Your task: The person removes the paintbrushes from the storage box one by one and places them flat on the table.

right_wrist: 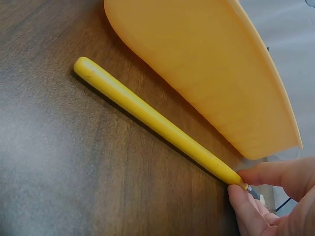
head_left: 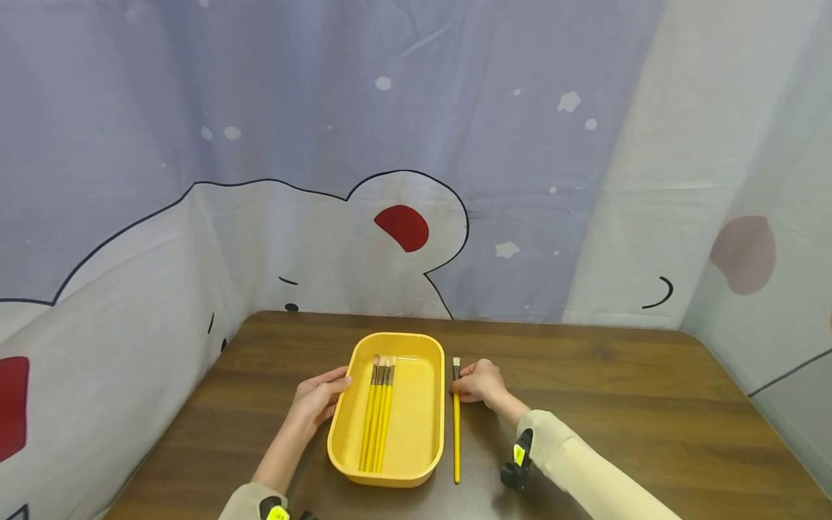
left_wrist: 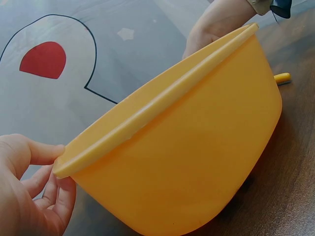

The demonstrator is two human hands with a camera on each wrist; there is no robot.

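Yellow tray [head_left: 419, 412], yellow brush handles [head_left: 457, 440], brown grained table [head_left: 624, 404], lilac-white starred backdrop [head_left: 292, 87]

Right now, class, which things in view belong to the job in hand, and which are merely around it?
In the job:
- yellow tray, its rim held by the left hand
- paintbrushes inside it
- loose paintbrush, pinched by the right hand

Merely around:
- wooden table
- printed curtain

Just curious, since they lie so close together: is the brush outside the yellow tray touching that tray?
Apart. The right wrist view shows a strip of bare wooden table between the brush and the yellow tray.
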